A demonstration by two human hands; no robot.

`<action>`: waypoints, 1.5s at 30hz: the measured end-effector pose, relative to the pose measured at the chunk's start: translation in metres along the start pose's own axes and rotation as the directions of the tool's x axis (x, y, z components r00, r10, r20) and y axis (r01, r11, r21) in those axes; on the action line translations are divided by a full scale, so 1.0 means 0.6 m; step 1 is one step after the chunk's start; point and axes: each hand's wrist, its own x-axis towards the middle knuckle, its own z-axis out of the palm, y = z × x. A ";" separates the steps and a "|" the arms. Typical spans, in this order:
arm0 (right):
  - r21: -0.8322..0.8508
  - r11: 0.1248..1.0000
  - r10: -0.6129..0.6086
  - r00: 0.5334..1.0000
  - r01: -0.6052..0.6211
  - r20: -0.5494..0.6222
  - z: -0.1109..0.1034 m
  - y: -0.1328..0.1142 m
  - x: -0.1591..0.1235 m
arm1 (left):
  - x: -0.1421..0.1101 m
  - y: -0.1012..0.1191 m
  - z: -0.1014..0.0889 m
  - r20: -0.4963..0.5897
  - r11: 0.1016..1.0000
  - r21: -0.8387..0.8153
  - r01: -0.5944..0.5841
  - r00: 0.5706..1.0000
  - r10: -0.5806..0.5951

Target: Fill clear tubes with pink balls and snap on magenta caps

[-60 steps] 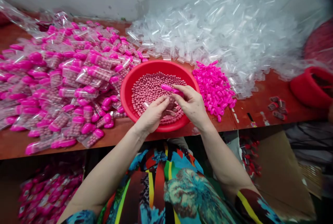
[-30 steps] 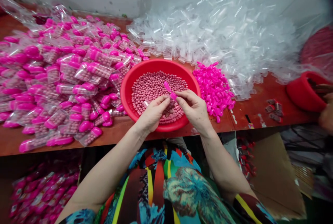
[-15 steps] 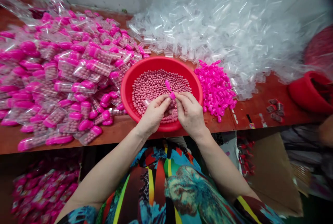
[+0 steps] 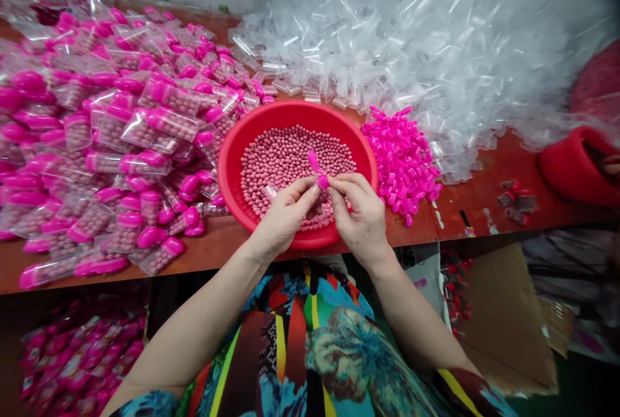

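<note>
A red bowl [image 4: 242, 146] full of small pink beads sits at the table's front edge. Over its near side my left hand [image 4: 285, 213] pinches a small clear container that is mostly hidden behind the fingers. My right hand [image 4: 361, 213] meets it fingertip to fingertip, closed on pink caps [image 4: 317, 172] that stick up between the two hands. A loose heap of pink caps [image 4: 402, 162] lies just right of the bowl.
Filled pink-capped packets [image 4: 106, 133] cover the table's left half. Clear empty containers [image 4: 411, 49] are heaped at the back right. A second red bowl [image 4: 571, 165] stands at the far right, with another person's hand at its edge. More packets [image 4: 72, 352] lie below the table.
My hands have come together over the bowl, the right one bringing the pink caps against what the left pinches. The view has shifted slightly.
</note>
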 end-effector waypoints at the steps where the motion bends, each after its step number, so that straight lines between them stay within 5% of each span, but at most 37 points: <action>1: -0.003 1.000 0.004 1.000 -0.004 0.007 0.004 -0.004 -0.002 | 0.000 0.000 0.000 -0.003 1.000 0.002 0.006 1.000 -0.006; 8: 0.040 0.998 0.037 0.996 -0.040 0.083 0.000 -0.003 -0.011 | -0.007 0.003 0.007 -0.090 0.981 0.147 -0.127 0.986 0.141; 11: 0.213 0.961 0.147 0.977 -0.178 0.153 -0.016 0.012 0.012 | -0.011 0.009 0.009 -0.018 0.995 0.081 -0.063 0.998 0.064; 15: 0.408 0.792 0.346 0.884 -0.455 0.315 -0.013 0.025 0.058 | -0.011 0.015 0.005 0.163 0.995 0.039 0.088 0.982 -0.093; 17: 0.451 0.747 0.357 0.867 -0.488 0.347 -0.005 0.027 0.071 | -0.008 0.017 0.001 0.166 0.993 0.007 0.114 0.980 -0.113; 24: 0.199 0.971 0.077 0.962 -0.132 0.262 -0.002 0.033 0.015 | 0.005 0.019 -0.007 0.039 0.976 -0.152 0.155 0.988 -0.151; 29: -0.047 0.997 -0.058 0.990 0.065 0.132 0.031 0.036 -0.026 | 0.004 0.016 -0.002 0.083 0.966 -0.185 0.182 0.982 -0.170; 35: -0.119 0.990 -0.071 0.997 0.075 0.036 0.041 0.035 -0.029 | 0.002 0.015 0.001 0.079 0.980 -0.117 0.161 0.985 -0.153; 39: -0.153 0.984 -0.090 0.996 0.091 0.013 0.039 0.038 -0.037 | -0.001 0.000 0.011 -0.089 0.989 0.143 -0.042 0.994 0.055; 42: -0.187 0.976 -0.110 0.994 0.113 0.025 0.042 0.035 -0.041 | -0.003 -0.019 0.023 -0.130 0.930 0.334 -0.150 0.970 0.204; 45: -0.132 0.989 -0.049 0.988 0.068 0.146 0.037 0.035 -0.032 | 0.003 -0.013 0.013 -0.118 0.910 0.389 -0.140 0.973 0.200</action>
